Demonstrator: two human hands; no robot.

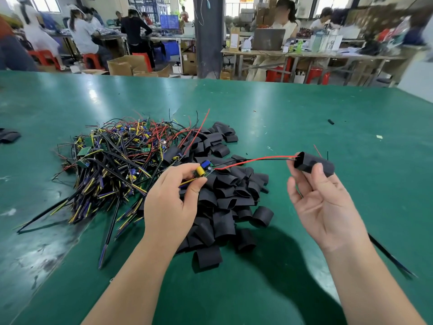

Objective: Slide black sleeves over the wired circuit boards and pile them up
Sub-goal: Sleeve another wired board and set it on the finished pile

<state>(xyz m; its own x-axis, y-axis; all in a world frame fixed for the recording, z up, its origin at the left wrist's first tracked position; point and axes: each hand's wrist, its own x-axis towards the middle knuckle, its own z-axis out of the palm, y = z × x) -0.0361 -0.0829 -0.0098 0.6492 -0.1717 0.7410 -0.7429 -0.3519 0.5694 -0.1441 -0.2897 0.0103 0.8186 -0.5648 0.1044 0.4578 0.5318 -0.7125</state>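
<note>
Two bare forearms reach over a green worktop (304,109). The left hand (173,202) pinches a small circuit board (204,171), which carries a yellow part and a blue one, between thumb and fingertips, just above a pile of loose black sleeves (225,202). The right hand (321,202), palm up, grips one black sleeve (312,164) between thumb and fingers, in the air and well apart from the board. The board's red and black wires (253,160) stretch across the gap into the sleeve's open mouth, and their tips poke out of its far end. A thin black cable (390,256) lies on the worktop, partly hidden by the right forearm. Left of the sleeve pile and touching it sprawls a heap of wired boards (117,160), a tangle of black, red and yellow leads that spills over the nearest sleeves. More sleeves (8,136) sit at the worktop's left edge, and a small black scrap (330,121) lies alone farther right. Beyond, people (82,36) sit at benches among red stools (91,61), cardboard boxes (126,64) and a laptop (268,39), with a dark pillar (208,36) between them.
</note>
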